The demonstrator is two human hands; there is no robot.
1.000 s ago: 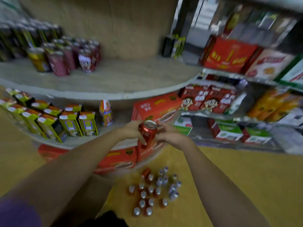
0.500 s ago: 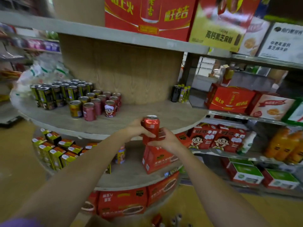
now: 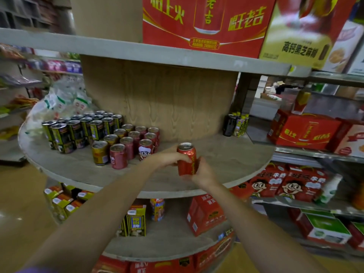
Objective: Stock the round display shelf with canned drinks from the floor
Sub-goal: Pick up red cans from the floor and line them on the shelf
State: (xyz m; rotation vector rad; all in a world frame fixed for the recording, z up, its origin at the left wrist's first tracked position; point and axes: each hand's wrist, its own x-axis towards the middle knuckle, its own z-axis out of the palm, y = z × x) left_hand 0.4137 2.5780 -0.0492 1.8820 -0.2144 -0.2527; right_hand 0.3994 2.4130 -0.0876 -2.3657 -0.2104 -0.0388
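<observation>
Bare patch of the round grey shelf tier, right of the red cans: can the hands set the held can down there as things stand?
Probably yes. Both hands, left and right, hold the red drink can over the round grey shelf tier, and nothing stands between it and the bare patch right of the cartoon-face can.

The big red carton [image 3: 202, 24] on the top shelf reads 怕上火 and 喝王老吉, and the yellow box [image 3: 299, 46] beside it reads 高钙黑芝麻糊.

Red can [image 3: 186, 159] upright, held above round shelf [image 3: 232, 166]; more cans [image 3: 126, 146] stand left.
</observation>
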